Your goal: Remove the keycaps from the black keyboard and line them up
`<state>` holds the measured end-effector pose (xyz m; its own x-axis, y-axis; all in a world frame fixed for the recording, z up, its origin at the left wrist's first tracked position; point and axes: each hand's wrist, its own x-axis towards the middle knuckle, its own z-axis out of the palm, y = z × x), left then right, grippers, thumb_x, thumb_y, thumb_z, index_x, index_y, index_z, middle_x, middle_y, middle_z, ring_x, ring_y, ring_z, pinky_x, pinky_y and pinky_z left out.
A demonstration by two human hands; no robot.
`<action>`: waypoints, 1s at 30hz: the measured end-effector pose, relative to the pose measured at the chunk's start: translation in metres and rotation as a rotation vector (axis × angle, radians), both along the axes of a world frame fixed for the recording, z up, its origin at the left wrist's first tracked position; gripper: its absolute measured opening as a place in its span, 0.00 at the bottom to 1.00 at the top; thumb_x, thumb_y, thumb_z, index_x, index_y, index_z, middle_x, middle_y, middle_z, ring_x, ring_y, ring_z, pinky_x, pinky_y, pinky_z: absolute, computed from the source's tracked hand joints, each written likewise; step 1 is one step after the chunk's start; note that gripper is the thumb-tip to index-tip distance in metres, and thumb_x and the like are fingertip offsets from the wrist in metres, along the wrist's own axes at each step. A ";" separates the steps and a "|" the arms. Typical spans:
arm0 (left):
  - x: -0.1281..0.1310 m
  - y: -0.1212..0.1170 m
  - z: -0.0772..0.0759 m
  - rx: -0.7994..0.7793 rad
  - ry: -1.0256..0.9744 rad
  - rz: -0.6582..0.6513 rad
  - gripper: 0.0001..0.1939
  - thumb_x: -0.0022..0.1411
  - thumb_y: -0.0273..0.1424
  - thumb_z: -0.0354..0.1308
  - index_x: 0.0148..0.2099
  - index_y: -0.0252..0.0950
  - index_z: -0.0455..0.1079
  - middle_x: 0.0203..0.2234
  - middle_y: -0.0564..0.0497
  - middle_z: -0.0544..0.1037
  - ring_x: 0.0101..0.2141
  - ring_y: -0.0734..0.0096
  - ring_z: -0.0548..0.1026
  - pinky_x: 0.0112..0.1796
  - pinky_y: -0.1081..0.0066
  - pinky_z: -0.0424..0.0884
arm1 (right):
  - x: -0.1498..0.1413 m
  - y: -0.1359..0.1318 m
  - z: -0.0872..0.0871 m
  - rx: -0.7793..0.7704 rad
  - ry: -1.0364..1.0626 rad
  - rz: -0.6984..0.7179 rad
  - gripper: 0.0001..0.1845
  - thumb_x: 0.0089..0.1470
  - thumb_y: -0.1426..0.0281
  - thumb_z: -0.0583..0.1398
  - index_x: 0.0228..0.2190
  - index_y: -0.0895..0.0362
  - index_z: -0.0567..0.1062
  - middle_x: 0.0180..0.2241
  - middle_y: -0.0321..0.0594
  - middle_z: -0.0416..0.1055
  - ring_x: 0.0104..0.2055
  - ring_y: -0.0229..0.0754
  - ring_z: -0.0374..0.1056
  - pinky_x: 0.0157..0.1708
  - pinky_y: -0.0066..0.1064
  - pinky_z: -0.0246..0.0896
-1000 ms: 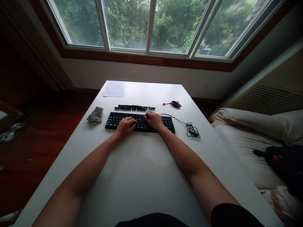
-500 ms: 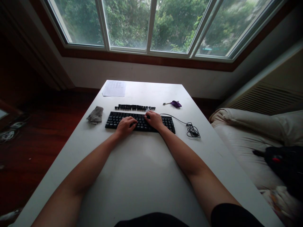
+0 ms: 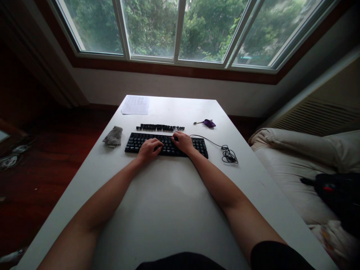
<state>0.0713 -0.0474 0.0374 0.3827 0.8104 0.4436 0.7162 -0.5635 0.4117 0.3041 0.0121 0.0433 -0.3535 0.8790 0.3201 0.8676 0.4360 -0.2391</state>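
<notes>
A black keyboard [image 3: 132, 144] lies across the white table in front of me. My left hand [image 3: 150, 148] rests on its left-middle keys, fingers lightly bent and thumb apart from the forefinger, with nothing visible in it. Over the right-middle keys, my right hand [image 3: 184, 141] is closed in a pinch, fingertips down at the keys. Whatever those fingertips hold is too small and dark to make out. Just behind the keyboard, several loose black keycaps [image 3: 154, 127] stand in rows, and a small pale piece shows near the right hand's knuckles.
A grey cloth [image 3: 113, 137] lies left of the keyboard. To the right are a coiled black cable [image 3: 230, 155] and a purple item [image 3: 209, 123] beside a small brush [image 3: 198, 123]. Printed paper [image 3: 136, 105] is at the far left table corner. A sofa [image 3: 284, 168] stands right of the table.
</notes>
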 end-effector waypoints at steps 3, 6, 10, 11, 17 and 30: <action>0.000 0.000 0.000 0.001 0.002 -0.001 0.09 0.66 0.32 0.55 0.45 0.42 0.76 0.41 0.49 0.77 0.43 0.62 0.74 0.46 0.60 0.68 | 0.000 -0.001 0.001 -0.009 -0.004 -0.003 0.12 0.63 0.61 0.56 0.41 0.51 0.77 0.44 0.40 0.74 0.39 0.44 0.68 0.34 0.30 0.54; 0.000 0.000 0.000 -0.001 0.005 -0.004 0.09 0.67 0.33 0.55 0.46 0.42 0.76 0.41 0.48 0.77 0.43 0.61 0.75 0.46 0.60 0.68 | 0.000 -0.001 0.002 -0.016 -0.005 -0.004 0.12 0.63 0.61 0.56 0.41 0.51 0.77 0.44 0.40 0.74 0.39 0.44 0.68 0.34 0.31 0.54; -0.001 0.000 0.000 -0.004 0.003 -0.006 0.09 0.67 0.33 0.55 0.45 0.42 0.76 0.41 0.48 0.77 0.43 0.61 0.75 0.46 0.60 0.68 | -0.001 -0.001 0.001 -0.012 -0.003 -0.005 0.12 0.63 0.60 0.56 0.41 0.51 0.77 0.44 0.40 0.74 0.40 0.44 0.68 0.35 0.31 0.54; -0.001 0.000 0.000 -0.005 0.001 -0.005 0.09 0.67 0.33 0.55 0.45 0.42 0.76 0.41 0.48 0.77 0.43 0.61 0.75 0.46 0.60 0.68 | -0.001 0.000 0.001 -0.014 -0.002 -0.007 0.12 0.63 0.60 0.56 0.41 0.51 0.77 0.44 0.40 0.74 0.40 0.44 0.68 0.35 0.31 0.55; 0.000 0.000 0.000 -0.006 -0.004 -0.002 0.09 0.67 0.33 0.55 0.45 0.43 0.76 0.42 0.48 0.78 0.43 0.61 0.75 0.46 0.60 0.68 | -0.001 0.000 0.001 -0.021 0.001 -0.009 0.12 0.63 0.60 0.56 0.41 0.51 0.77 0.44 0.41 0.74 0.41 0.44 0.68 0.37 0.31 0.56; -0.001 0.001 0.000 -0.014 0.000 -0.005 0.10 0.66 0.32 0.55 0.46 0.43 0.76 0.42 0.49 0.78 0.44 0.61 0.75 0.46 0.60 0.68 | -0.001 -0.001 0.002 -0.018 -0.003 -0.013 0.12 0.63 0.60 0.56 0.41 0.51 0.77 0.44 0.40 0.74 0.40 0.44 0.68 0.36 0.31 0.56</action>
<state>0.0703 -0.0468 0.0375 0.3865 0.8149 0.4319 0.7134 -0.5610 0.4199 0.3028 0.0112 0.0451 -0.3431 0.8890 0.3031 0.8737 0.4206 -0.2446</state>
